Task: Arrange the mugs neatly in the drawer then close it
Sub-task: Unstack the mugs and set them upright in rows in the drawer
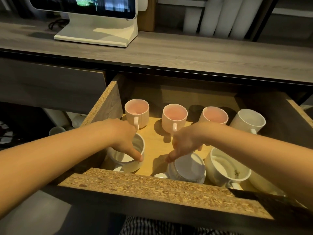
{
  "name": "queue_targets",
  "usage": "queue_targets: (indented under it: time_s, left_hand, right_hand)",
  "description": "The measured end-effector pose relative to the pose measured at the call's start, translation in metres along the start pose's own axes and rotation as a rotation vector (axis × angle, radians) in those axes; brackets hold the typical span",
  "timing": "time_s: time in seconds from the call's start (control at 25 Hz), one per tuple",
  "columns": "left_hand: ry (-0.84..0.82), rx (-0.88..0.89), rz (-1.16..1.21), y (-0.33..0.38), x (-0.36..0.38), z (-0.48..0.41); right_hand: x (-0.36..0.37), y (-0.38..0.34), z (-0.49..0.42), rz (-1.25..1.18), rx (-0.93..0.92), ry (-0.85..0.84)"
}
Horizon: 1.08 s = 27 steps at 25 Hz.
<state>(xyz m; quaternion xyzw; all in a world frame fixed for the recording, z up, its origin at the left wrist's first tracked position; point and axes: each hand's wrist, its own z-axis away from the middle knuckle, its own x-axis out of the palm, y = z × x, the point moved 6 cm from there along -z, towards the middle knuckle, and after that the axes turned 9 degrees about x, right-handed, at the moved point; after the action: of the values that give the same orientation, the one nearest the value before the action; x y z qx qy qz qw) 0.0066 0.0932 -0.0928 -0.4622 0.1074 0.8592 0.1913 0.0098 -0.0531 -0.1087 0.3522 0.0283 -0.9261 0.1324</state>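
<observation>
The wooden drawer (152,185) stands pulled out toward me. Along its back stand three pink mugs (174,116) and one white mug (248,122), all upright. My left hand (126,141) grips the rim of a white mug (135,164) at the front left, fingers inside it. My right hand (183,143) holds the top of a grey mug (188,168) that is tilted toward me at the front middle. A wide white cup (225,168) leans at the front right, next to a pale bowl-like piece (264,184).
Above the drawer runs a grey wooden counter (186,53) with a white screen on a stand (94,31) and white rolls (225,16) behind. A closed dark drawer front (50,85) sits at the left. Below it on the left, white cups (56,130) show.
</observation>
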Motion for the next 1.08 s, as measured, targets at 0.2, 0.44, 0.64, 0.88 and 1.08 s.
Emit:
queue_targets:
  time_s: [0.2, 0.44, 0.64, 0.88, 1.08]
  left_hand:
    - [0.099, 0.115, -0.142, 0.033, -0.01, -0.007]
    - [-0.03, 0.219, 0.041, 0.044, -0.011, -0.008]
    - [0.091, 0.241, 0.374, 0.041, -0.029, -0.006]
    - [0.053, -0.008, 0.978, 0.041, -0.036, -0.015]
    - [0.317, -0.051, 1.065, 0.045, -0.052, -0.017]
  right_hand:
    - [0.021, -0.011, 0.003, 0.157, 0.031, 0.031]
    - [0.006, 0.005, 0.018, -0.016, -0.027, 0.166]
    - [-0.033, 0.043, 0.035, -0.253, -0.043, 0.489]
    - [-0.049, 0.065, 0.06, -0.456, -0.074, 0.743]
    - [-0.039, 0.069, 0.057, -0.561, -0.123, 0.775]
